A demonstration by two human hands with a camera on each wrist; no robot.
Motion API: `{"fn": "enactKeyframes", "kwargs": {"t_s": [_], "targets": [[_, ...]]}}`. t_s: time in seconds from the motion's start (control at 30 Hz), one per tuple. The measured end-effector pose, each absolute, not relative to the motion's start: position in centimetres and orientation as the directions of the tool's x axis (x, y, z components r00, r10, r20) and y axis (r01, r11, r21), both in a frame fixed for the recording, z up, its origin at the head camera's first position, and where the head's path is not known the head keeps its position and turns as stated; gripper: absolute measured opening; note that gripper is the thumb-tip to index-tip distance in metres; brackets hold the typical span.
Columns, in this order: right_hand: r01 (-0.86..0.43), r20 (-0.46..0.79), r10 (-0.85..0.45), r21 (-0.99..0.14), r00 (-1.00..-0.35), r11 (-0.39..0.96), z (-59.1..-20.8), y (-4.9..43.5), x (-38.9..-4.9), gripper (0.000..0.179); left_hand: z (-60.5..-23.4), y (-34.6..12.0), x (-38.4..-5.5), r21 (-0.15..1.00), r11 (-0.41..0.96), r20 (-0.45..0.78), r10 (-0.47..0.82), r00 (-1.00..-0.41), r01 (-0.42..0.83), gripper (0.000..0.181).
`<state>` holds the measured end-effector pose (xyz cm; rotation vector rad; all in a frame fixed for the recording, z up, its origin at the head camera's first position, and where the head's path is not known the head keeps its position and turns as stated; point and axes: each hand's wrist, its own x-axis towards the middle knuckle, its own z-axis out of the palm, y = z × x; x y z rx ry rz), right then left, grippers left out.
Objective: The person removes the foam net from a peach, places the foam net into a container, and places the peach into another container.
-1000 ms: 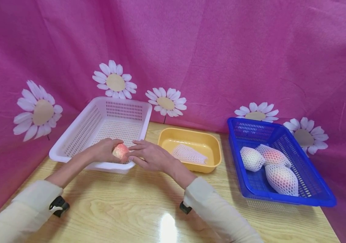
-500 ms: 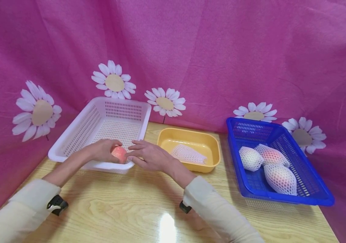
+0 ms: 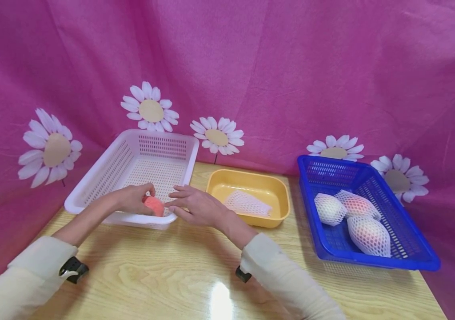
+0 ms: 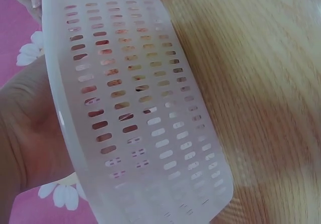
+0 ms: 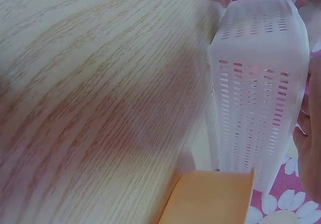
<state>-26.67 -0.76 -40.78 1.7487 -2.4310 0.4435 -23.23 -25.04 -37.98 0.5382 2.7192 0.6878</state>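
Note:
In the head view my left hand (image 3: 133, 199) reaches over the near rim of the white basket (image 3: 91, 186), its fingers curled round a round red-and-cream fruit (image 3: 155, 206). The fruit sits low in the basket's near right corner, partly covered by that hand. My right hand (image 3: 197, 205) stretches over the right rim with fingers extended and nothing in them, fingertips close beside the fruit. The left wrist view shows the fruit only through the slots of the basket wall (image 4: 145, 158). From the right wrist, the right hand (image 5: 312, 138) shows at the image edge, beyond the basket.
A yellow tray (image 3: 283, 195) with a white foam net (image 3: 247, 203) in it stands right of the white basket. Farther right, a blue basket (image 3: 379, 262) holds three fruits in foam nets (image 3: 369, 236). A pink flowered cloth (image 3: 275, 89) hangs behind the wooden table (image 3: 159, 271).
My left hand and the fruit have shifted slightly left and lower in the basket, and the fruit has turned to show more of its red side. My right hand has barely moved.

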Motion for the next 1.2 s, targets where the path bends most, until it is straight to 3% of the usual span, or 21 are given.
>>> {"fn": "enactKeyframes", "kwargs": {"t_s": [0.77, 1.07, 1.2], "targets": [[-0.948, 0.239, -0.918, -0.118, -0.317, 0.297, -40.3, -0.8, -26.5, 0.032, -37.8, -25.0, -23.2, 0.497, 0.835, -0.229, 0.388, -0.893, 0.236, 0.068], [-0.940, 0.226, -0.913, -0.040, -0.340, 0.340, -40.0, -0.6, -26.3, 0.036, -38.2, -24.6, -23.5, 0.488, 0.818, -0.095, 0.399, -0.912, 0.307, 0.059], [-0.919, 0.199, -0.897, -0.065, -0.394, 0.389, -39.4, -0.2, -26.1, 0.040, -38.2, -24.3, -23.6, 0.483, 0.802, -0.003, 0.403, -0.915, 0.351, 0.054]]}}
